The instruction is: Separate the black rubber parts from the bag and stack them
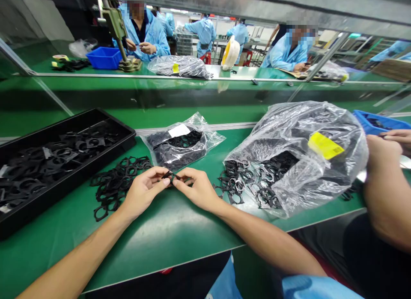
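My left hand and my right hand meet over the green table, fingertips pinched together on a small black plastic part. A loose pile of black plastic parts lies just left of my left hand. Right of my right hand, more black parts spill out of a large clear plastic bag with a yellow label. A smaller clear bag of black parts with a white label lies behind my hands.
A black tray holding several black parts fills the left. A co-worker's arm reaches in at the right, near a blue bin. Beyond a metal rail, people in blue coats sit at another green bench with a blue bin and a bag.
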A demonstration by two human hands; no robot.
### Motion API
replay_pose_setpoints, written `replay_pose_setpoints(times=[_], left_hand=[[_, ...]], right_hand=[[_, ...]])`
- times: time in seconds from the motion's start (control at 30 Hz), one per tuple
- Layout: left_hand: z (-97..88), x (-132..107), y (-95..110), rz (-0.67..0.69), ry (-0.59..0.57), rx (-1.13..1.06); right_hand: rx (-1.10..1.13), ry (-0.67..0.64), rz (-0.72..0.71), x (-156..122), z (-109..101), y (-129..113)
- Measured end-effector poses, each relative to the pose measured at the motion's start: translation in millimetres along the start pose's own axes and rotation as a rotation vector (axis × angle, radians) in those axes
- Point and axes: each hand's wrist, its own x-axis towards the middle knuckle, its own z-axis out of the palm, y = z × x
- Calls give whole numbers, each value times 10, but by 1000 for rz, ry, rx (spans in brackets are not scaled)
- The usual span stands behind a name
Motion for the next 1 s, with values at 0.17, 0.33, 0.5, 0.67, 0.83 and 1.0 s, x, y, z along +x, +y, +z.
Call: replay_pose_setpoints(times=[0.17,0.33,0.5,0.67,0.83,1.0], left_hand=[[-7,33,-14,9,32,34],[7,85,-16,3,15,-85],[-28,134,-38,-16,-22,-176],[-41,143,-43,-7,-24,-195],[-40,153,-48,-17,-44,-239],[-66,173,-50,-25,-37,-272]], right_hand=[[59,1,15,24,14,3],[107,24,3,79,1,0],[123,48,-9,139,-23,38],[310,-76,88,160,-44,-18],[356,-147,143,168,-66,-72],[333,-164,134,176,-73,-71]])
